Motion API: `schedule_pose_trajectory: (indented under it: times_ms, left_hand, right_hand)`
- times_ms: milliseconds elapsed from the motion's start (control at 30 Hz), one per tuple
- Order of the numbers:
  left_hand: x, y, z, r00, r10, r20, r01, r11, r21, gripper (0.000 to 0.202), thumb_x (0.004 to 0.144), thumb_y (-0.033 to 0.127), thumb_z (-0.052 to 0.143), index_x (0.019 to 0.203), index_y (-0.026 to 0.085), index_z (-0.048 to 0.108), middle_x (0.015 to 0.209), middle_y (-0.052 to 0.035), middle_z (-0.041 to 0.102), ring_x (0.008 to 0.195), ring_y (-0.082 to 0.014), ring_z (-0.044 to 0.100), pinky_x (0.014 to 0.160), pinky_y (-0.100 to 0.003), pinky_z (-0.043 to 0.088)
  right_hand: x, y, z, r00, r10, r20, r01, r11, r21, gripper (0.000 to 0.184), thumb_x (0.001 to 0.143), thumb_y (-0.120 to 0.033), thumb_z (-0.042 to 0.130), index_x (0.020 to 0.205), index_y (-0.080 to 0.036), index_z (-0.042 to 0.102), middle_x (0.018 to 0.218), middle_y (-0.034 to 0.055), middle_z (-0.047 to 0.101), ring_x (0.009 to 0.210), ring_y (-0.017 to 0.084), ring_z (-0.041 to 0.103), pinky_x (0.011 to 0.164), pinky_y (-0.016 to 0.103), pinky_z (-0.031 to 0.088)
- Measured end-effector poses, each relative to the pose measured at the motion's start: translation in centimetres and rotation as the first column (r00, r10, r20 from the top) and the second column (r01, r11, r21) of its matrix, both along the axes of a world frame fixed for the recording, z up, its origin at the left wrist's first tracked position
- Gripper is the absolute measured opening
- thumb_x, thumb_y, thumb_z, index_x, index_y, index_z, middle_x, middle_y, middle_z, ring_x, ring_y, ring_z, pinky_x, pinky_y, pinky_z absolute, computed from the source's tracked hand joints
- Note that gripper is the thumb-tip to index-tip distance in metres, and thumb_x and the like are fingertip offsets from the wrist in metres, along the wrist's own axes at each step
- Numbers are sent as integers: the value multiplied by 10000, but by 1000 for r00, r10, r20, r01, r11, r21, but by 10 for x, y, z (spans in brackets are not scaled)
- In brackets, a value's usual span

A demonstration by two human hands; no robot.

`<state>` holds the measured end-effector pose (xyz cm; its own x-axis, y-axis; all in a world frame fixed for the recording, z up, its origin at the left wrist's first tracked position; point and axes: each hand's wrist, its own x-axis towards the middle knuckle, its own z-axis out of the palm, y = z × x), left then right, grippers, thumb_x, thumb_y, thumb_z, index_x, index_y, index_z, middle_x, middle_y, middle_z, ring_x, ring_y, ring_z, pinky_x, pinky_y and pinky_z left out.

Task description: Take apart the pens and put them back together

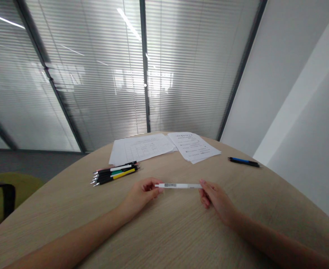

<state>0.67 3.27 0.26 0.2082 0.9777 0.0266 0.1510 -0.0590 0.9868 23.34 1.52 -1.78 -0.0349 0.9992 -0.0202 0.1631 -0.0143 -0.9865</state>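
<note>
The white barcoded pen (178, 185) sits clamped between left hand (142, 192) and right hand (215, 198); a loosened pinch could drop it, rolling toward the pen bundle (114, 173).

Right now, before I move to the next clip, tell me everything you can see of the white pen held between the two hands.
The slim white pen looks like plastic and has a small barcode label near its left end. It runs roughly level and crosswise in front of the person, held at one end by the left hand and at the other by the right hand. Whether it touches the wood-grain table below cannot be told. Its tip is too small to make out.
</note>
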Motion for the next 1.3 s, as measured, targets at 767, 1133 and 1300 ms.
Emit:
schedule_pose_trajectory:
  times_ms: [767,1133,1300]
  left_hand:
    - [0,3,-3,986,-111,122,121,990,-73,376,672,464,550,875,147,547,636,-3,595,456,-95,461,450,-219,343]
    - [-1,2,-3,991,-130,30,133,984,-122,349,674,478,552,590,139,543,474,36,525,415,-72,415,411,-186,289]
    - [-2,1,-4,983,-180,20,181,973,-144,561,741,598,337,543,123,558,460,-17,551,413,-94,442,427,-216,322]
  right_hand:
    - [2,5,-3,998,52,-21,-50,994,92,372,712,-515,441,569,-173,471,424,-51,429,371,75,388,405,215,300]
    - [0,5,-1,996,90,-14,-89,993,71,362,672,-520,480,579,-171,489,429,-54,440,365,71,394,395,214,312]
    - [0,4,1,995,103,4,-103,992,75,363,676,-517,482,564,-172,487,436,-51,447,373,71,399,402,213,320]
